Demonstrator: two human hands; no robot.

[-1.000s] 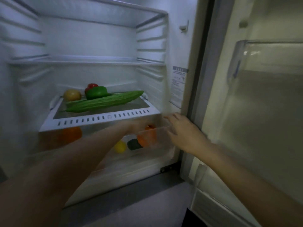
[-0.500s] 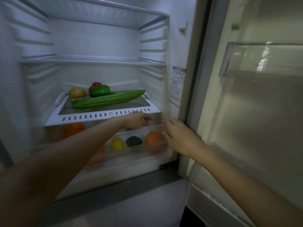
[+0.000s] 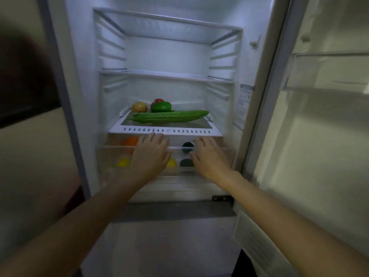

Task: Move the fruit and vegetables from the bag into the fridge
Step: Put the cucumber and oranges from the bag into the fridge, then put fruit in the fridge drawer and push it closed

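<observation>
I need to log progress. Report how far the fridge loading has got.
Done: bitter gourd and green pepper lie on the shelf; produce sits in the crisper drawer. In hand: left hand and right hand press flat on the drawer front. Left: the fridge door stands open; no bag visible.

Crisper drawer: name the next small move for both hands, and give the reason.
Probably push the crisper drawer fully in. Left hand and right hand lie flat against its clear front, produce sits inside, and its front appears to stand slightly forward of the shelf edge.

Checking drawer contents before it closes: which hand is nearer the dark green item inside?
Right. The right hand lies on the drawer front just beside the dark green item; the left hand lies further left, toward the orange.
</observation>
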